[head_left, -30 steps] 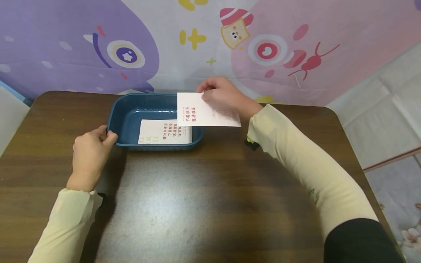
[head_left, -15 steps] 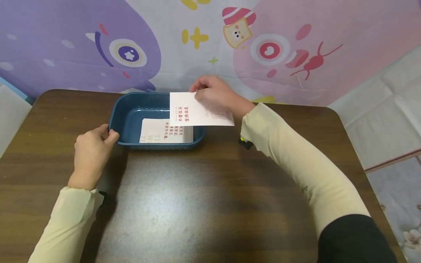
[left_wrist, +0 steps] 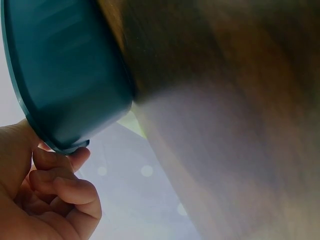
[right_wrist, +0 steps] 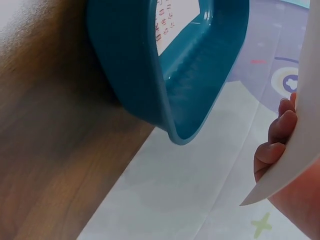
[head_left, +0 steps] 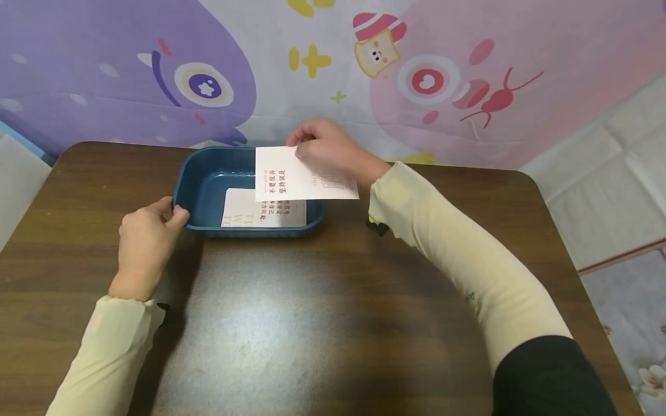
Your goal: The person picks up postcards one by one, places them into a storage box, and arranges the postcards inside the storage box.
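A dark teal rectangular tub (head_left: 244, 232) stands toward the back of the table. My left hand (head_left: 148, 242) pinches its left rim; the left wrist view shows thumb and fingers at the rim of the tub (left_wrist: 65, 75). Inside lies a white printed card (head_left: 241, 211) with red characters and pale gold letters. My right hand (head_left: 330, 147) pinches another white card (head_left: 291, 179) with red characters by its far edge, above the right part of the tub. This card overlaps part of the lower one in the head view. In the right wrist view, fingers (right_wrist: 282, 127) curl behind the held card (right_wrist: 305, 90).
The wooden table (head_left: 333, 323) stretches in front of the tub. Behind it hangs a cartoon-printed backdrop (head_left: 312, 98) in purple and pink. A white panel (head_left: 603, 185) borders the right side.
My right hand has moved left with its card, farther over the tub, covering more of the card inside. The left hand keeps its place on the rim.
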Tool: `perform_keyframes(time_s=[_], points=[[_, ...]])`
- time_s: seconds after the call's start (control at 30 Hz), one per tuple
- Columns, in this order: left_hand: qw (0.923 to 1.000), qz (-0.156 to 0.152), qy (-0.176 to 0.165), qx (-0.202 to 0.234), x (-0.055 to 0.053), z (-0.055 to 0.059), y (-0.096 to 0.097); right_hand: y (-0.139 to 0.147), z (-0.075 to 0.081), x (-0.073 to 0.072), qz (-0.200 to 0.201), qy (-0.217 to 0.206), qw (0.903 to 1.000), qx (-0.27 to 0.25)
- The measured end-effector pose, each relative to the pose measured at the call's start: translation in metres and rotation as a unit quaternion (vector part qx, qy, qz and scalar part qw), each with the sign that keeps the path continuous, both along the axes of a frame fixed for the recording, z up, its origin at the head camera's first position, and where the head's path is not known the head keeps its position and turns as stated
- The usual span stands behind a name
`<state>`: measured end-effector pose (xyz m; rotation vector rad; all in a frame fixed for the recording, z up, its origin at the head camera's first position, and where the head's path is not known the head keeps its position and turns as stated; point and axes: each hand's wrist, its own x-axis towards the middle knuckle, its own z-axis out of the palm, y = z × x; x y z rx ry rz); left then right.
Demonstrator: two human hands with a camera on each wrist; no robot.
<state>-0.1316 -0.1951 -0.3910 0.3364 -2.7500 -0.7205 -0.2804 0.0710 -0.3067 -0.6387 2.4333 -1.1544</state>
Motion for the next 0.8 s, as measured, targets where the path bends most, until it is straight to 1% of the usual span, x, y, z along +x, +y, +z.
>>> perform_keyframes(time_s=[0.27, 0.43, 0.67, 0.8], points=[[1.0000, 0.004, -0.004, 0.004, 0.000, -0.001, 0.000, -0.008, -0.002, 0.000, 0.008, 0.002, 0.9999, 0.006], [1.0000, 0.000, 0.004, 0.001, 0.000, 0.000, 0.000, -0.011, -0.005, 0.001, 0.012, 0.003, 0.9998, 0.012], [1.0000, -0.002, 0.002, 0.003, 0.001, 0.000, 0.000, -0.016, -0.005, 0.001, 0.011, -0.008, 0.9999, 0.009], [1.0000, -0.002, 0.002, 0.003, 0.001, 0.000, 0.001, -0.019, -0.006, 0.001, 0.011, -0.002, 0.9999, 0.011]])
